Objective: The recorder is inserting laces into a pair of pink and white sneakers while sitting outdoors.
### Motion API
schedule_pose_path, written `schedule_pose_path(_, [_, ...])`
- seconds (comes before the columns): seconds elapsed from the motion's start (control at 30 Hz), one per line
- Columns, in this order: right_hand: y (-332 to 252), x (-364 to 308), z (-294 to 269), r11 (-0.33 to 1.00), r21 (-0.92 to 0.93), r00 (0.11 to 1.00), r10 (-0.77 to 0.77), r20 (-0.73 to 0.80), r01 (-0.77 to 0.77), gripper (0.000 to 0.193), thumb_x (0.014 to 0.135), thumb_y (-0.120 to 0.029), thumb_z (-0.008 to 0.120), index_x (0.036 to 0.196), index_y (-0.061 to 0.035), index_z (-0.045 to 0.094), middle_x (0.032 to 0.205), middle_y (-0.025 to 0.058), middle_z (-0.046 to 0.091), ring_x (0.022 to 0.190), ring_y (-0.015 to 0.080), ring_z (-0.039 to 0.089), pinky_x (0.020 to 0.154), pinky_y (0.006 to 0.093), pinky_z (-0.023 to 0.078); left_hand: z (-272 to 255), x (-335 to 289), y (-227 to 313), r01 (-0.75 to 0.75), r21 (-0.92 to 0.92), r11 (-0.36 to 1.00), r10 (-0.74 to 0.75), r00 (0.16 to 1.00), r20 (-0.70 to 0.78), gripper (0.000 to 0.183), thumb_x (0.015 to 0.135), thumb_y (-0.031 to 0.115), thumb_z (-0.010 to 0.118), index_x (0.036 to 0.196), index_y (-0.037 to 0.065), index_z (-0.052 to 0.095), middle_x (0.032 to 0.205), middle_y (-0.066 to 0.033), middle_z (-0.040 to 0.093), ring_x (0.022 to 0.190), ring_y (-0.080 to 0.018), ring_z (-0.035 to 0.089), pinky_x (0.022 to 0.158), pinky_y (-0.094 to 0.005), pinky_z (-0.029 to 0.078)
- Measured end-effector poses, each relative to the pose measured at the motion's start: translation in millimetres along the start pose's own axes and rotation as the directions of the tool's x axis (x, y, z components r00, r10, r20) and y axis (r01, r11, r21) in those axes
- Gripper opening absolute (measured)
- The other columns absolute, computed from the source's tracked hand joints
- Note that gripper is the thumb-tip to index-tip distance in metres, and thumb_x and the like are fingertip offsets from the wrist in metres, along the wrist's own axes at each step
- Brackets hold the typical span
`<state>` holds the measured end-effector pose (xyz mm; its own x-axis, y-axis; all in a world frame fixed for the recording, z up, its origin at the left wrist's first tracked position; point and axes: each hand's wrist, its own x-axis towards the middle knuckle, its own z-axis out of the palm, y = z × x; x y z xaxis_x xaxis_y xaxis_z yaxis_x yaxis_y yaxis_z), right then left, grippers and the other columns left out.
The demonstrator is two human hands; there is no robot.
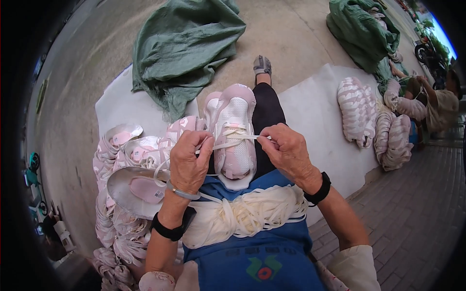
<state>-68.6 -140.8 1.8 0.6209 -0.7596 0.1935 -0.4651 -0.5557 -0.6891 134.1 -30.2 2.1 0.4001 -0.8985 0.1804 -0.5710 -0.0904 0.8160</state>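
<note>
Lace [248,137], seemingly threaded but not yet tied, runs from my pinching left hand [190,159] to my pinching right hand [290,151], across the pink-and-white shoe [239,110] between them, with bundled spare laces [242,214] just below.

- Left hand [191,157] and right hand [289,150], fingers pinching a flat cream lace [247,137] on either side of a pink-and-white mesh sneaker [235,157]; its toe points away from the person
- Tangled bundle of flat cream laces [252,211] on a blue cloth apron [257,242]; piled pink-and-white shoe uppers [145,145] at left
- Crumpled green woven sack [189,51] ahead; another person [441,104] at far right, near stacked pink-and-white bundles [357,109]
</note>
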Motion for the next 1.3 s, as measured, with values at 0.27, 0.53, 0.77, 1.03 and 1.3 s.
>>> schedule_pose_path(0.27, [-5,8,36,0.972,-0.183,0.988,-0.154,-0.017,0.148,0.011,0.081,-0.011,0.065,0.080,-0.0059,0.055,0.079,0.0096,0.051,0.063,0.0266,0.061,0.051,0.0352,0.048,33,8,0,-0.099,0.187,0.977,0.087,0.994,0.071,0.014,0.080,0.004,0.066,0.093,0.004,0.060,0.084,-0.0119,0.059,0.075,-0.0314,0.063,0.064,-0.0363,0.050])
schedule_pose_path(0.53, [-12,11,44,0.952,-0.263,0.988,-0.152,0.040,0.157,0.012,0.079,-0.007,0.062,0.083,-0.0041,0.051,0.084,0.0108,0.050,0.064,0.0263,0.062,0.051,0.0343,0.049,41,10,-2,-0.173,0.302,0.937,0.152,0.984,0.092,0.013,0.082,0.003,0.063,0.095,0.004,0.059,0.089,-0.0131,0.057,0.074,-0.0338,0.061,0.061,-0.0387,0.050])
schedule_pose_path(0.77, [4,17,47,0.998,0.065,0.996,-0.028,0.087,0.022,0.012,0.077,-0.011,0.060,0.081,0.0003,0.056,0.081,0.0182,0.056,0.068,0.0386,0.060,0.063,0.0454,0.049,30,26,-30,0.314,-0.130,0.941,-0.236,0.880,0.412,0.019,0.095,0.023,0.055,0.095,0.003,0.057,0.072,-0.0006,0.051,0.057,-0.0140,0.049,0.047,-0.0263,0.037])
schedule_pose_path(1.03, [0,26,44,0.985,0.081,0.986,0.144,0.082,-0.150,0.014,0.079,-0.011,0.056,0.078,0.0027,0.059,0.073,0.0218,0.061,0.069,0.0387,0.061,0.064,0.0444,0.048,28,30,-34,0.501,-0.122,0.857,-0.384,0.779,0.496,0.028,0.097,0.037,0.054,0.090,0.009,0.055,0.067,0.0069,0.042,0.051,-0.0018,0.031,0.041,-0.0193,0.025])
schedule_pose_path(1.3, [11,32,42,0.941,0.013,0.920,0.328,0.214,-0.338,0.015,0.080,-0.012,0.057,0.082,0.0023,0.059,0.074,0.0210,0.062,0.070,0.0383,0.063,0.064,0.0417,0.049,28,29,-46,0.573,-0.099,0.813,-0.476,0.754,0.452,0.029,0.096,0.037,0.056,0.087,0.009,0.055,0.066,0.0069,0.042,0.050,-0.0024,0.034,0.040,-0.0186,0.025])
